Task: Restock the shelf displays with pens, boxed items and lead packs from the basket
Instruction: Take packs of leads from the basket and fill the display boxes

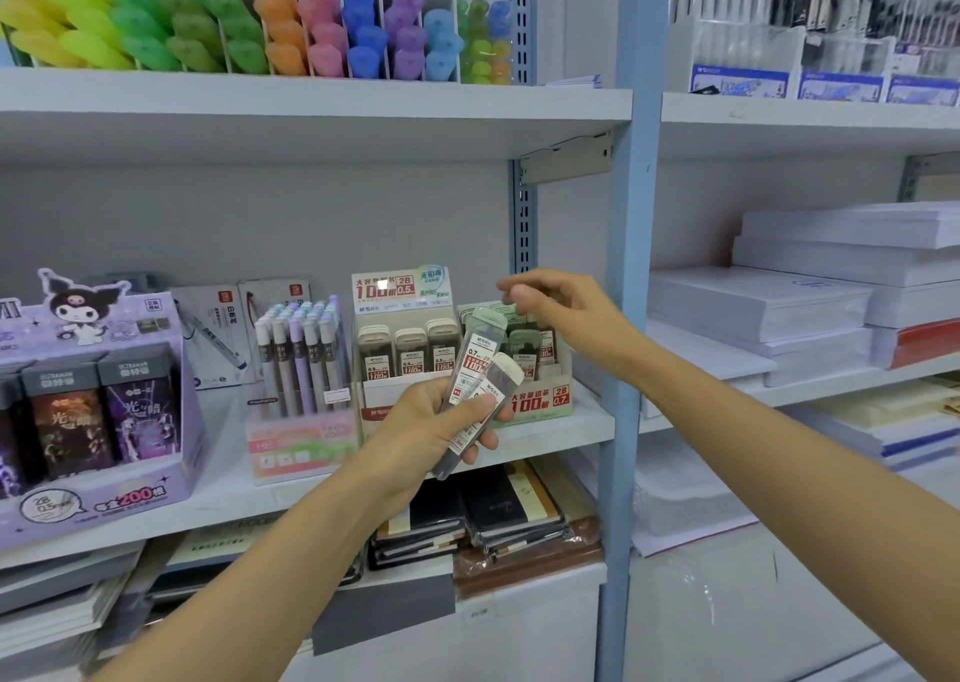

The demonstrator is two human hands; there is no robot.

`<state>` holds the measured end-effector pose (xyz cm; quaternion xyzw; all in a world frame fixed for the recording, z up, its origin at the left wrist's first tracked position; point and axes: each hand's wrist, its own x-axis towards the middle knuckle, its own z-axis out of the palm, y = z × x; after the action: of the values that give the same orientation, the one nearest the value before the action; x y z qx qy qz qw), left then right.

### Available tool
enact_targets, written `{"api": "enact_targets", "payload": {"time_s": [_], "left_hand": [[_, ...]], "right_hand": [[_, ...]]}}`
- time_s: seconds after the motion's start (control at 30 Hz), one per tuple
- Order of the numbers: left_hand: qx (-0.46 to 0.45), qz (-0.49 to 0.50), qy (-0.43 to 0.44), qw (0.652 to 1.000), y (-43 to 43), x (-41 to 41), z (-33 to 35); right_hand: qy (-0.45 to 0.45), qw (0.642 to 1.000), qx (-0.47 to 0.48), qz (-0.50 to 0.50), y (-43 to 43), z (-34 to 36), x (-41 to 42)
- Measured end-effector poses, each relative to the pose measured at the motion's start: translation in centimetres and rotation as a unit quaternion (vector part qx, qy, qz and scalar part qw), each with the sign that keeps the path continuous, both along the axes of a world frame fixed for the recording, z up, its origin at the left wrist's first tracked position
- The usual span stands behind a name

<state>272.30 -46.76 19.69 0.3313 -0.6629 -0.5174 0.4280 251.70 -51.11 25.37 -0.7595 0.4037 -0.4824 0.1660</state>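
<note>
Fingers (457,414) of your left hand (415,421) curl round two lead packs (480,364), with the thumb pressed across their labels. You hold them tilted, caps up and to the right, in front of the middle shelf (561,434). One pack has a pale green cap and is marked 0.7. The other, lower one has a whitish cap.

Your right hand (563,312) hovers over the green display box (545,395), which is marked 2B 0.7 and stands at the right end of the shelf. Its fingertips are drawn together just above the packs standing in that box. Whether they pinch one cannot be told.

Just left of the green box stands a beige display box (397,369) of 0.5 packs. Further left come a pink stand of mechanical pencils (301,359) and a purple cartoon box (93,395). Coloured highlighters (260,27) fill the shelf above, notebooks (493,515) lie on the shelf below, and paper reams (769,307) are stacked in the bay to your right.
</note>
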Motion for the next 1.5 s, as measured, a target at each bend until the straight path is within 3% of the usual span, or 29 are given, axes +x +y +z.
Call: {"api": "enact_targets", "payload": {"time_s": [0.13, 0.23, 0.37, 0.53, 0.7, 0.83, 1.1, 1.3, 1.4, 1.5], "left_hand": [[-0.012, -0.007, -0.01, 1.0, 0.1, -0.6, 0.4], [-0.011, -0.002, 0.001, 1.0, 0.2, -0.6, 0.6], [-0.014, 0.034, 0.014, 0.999, 0.1, -0.2, 0.5], [-0.002, 0.057, 0.065, 0.996, -0.1, -0.1, 0.3], [-0.01, 0.056, 0.071, 0.996, 0.2, 0.0, 0.4], [-0.004, 0.062, 0.076, 0.995, 0.4, 0.2, 0.6], [0.018, 0.075, 0.098, 0.992, 0.3, 0.7, 0.5], [0.029, 0.081, 0.106, 0.991, 0.5, 0.6, 0.6], [0.015, 0.088, 0.098, 0.991, 0.7, 0.7, 0.6], [-0.009, 0.097, 0.096, 0.991, 0.9, 0.9, 0.5]], "right_hand": [[0.045, 0.996, 0.028, 0.067, 0.7, 0.4, 0.5], [-0.015, 0.997, -0.014, 0.073, 1.1, 0.9, -0.4], [-0.115, 0.985, -0.125, -0.01, 1.5, 2.4, -2.3], [-0.075, 0.972, -0.2, -0.096, 1.5, 2.6, -3.3], [-0.038, 0.984, -0.147, -0.098, 0.6, 1.2, -2.4], [0.063, 0.991, -0.089, -0.079, -0.2, 0.2, -1.6], [0.084, 0.991, -0.067, -0.08, -0.6, 0.5, -2.1], [0.193, 0.977, -0.003, -0.091, -0.8, -0.4, -1.2], [0.138, 0.98, -0.078, -0.123, 0.0, -0.1, 0.0], [0.1, 0.99, -0.091, -0.044, 1.6, 0.3, 2.1]]}}
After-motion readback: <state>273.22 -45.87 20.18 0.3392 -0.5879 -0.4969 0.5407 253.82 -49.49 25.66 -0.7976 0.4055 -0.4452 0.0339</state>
